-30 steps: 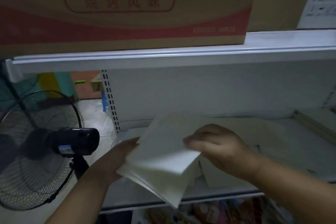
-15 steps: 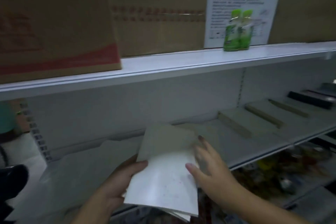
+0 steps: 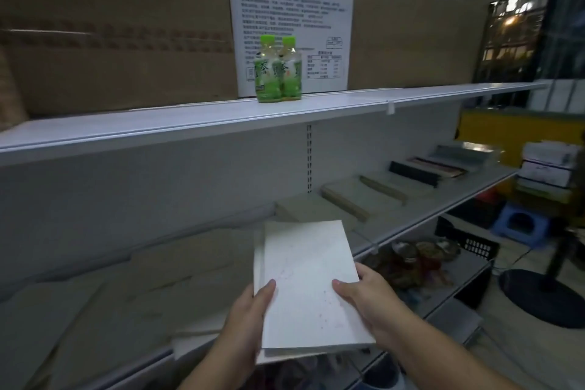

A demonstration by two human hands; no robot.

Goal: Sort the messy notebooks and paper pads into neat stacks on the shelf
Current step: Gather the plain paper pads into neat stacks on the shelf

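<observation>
While the left hand (image 3: 250,317) and right hand (image 3: 368,304) each pinch a side edge of a stack of white notebooks (image 3: 304,282), thumbs on top, the stack hangs above the front edge of the shelf (image 3: 421,218). Its lower books sit skewed, so a slack grip could let one slide out and drop past that edge, or land crooked on the tan pads (image 3: 164,279) to the left.

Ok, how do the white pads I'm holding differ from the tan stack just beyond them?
The white pads are white; the tan stack is brownish. The left hand and right hand hold the white pads off the shelf; the tan stack lies on it. The white pads sit slightly offset; the tan stack looks squared. Both are flat and rectangular.
</observation>
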